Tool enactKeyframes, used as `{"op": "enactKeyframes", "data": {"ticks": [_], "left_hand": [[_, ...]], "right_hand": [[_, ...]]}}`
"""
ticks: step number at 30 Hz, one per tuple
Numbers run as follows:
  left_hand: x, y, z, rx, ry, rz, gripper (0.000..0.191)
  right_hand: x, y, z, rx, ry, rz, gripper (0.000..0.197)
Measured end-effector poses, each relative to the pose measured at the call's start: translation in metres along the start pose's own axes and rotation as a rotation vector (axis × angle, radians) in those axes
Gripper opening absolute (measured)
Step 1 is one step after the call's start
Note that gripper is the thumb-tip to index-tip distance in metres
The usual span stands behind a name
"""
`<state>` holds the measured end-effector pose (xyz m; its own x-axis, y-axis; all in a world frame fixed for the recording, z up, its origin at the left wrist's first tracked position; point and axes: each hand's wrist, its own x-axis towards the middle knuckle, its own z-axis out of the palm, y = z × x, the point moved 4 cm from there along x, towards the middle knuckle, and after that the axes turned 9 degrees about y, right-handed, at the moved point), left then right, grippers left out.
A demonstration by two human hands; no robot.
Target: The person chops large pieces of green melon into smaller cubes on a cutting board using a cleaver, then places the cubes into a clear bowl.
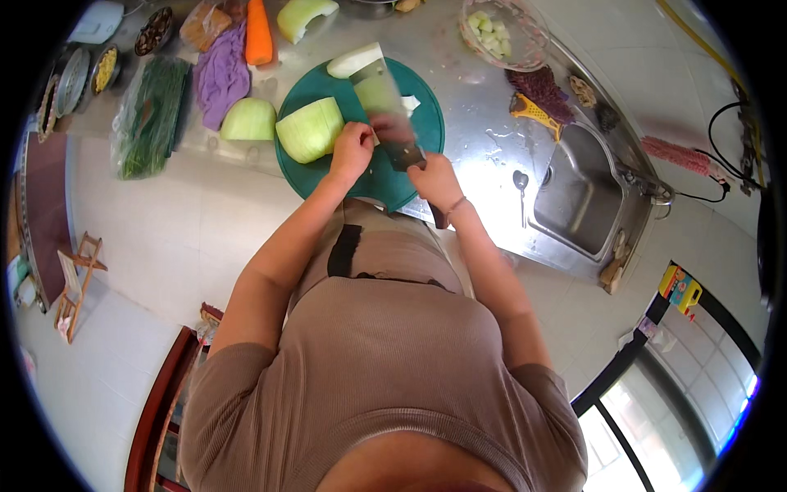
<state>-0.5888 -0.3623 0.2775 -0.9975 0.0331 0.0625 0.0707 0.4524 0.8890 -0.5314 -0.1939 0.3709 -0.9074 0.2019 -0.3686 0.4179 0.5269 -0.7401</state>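
My right hand (435,181) grips the dark handle of a cleaver (393,114), whose broad blade stands over a round green cutting board (426,111). Beside the blade, my left hand (353,150) has its fingers curled against a small pale sliver; whether they grip it cannot be made out. A large peeled pale-green gourd piece (310,130), scored with cut lines, rests on the board left of that hand. Beyond the blade lies a white-fleshed gourd slice (347,63). White scraps (411,104) show at the blade's right side.
Left of the board sit another gourd chunk (249,120), a purple cloth (222,77), a carrot (259,34) and bagged greens (150,117). A clear bowl of gourd cubes (490,35) stands back right. A yellow peeler (536,114) and spoon (521,184) lie near the sink (581,190).
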Motion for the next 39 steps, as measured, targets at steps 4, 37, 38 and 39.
{"op": "enactKeyframes", "data": {"ticks": [4, 37, 38, 39], "left_hand": [[0.005, 0.007, -0.002, -0.662, -0.038, -0.688, 0.019], [-0.002, 0.025, 0.028, 0.077, 0.294, 0.044, 0.045], [0.002, 0.027, 0.033, 0.078, 0.298, 0.040, 0.045], [0.007, 0.032, 0.039, 0.192, 0.280, 0.121, 0.047]], "right_hand": [[-0.013, 0.001, -0.024, 0.572, -0.443, 0.345, 0.007], [0.039, 0.124, -0.044, 0.743, -0.156, 0.517, 0.011], [0.044, 0.124, -0.042, 0.692, -0.180, 0.518, 0.011], [0.048, 0.124, -0.042, 0.688, -0.184, 0.518, 0.011]]}}
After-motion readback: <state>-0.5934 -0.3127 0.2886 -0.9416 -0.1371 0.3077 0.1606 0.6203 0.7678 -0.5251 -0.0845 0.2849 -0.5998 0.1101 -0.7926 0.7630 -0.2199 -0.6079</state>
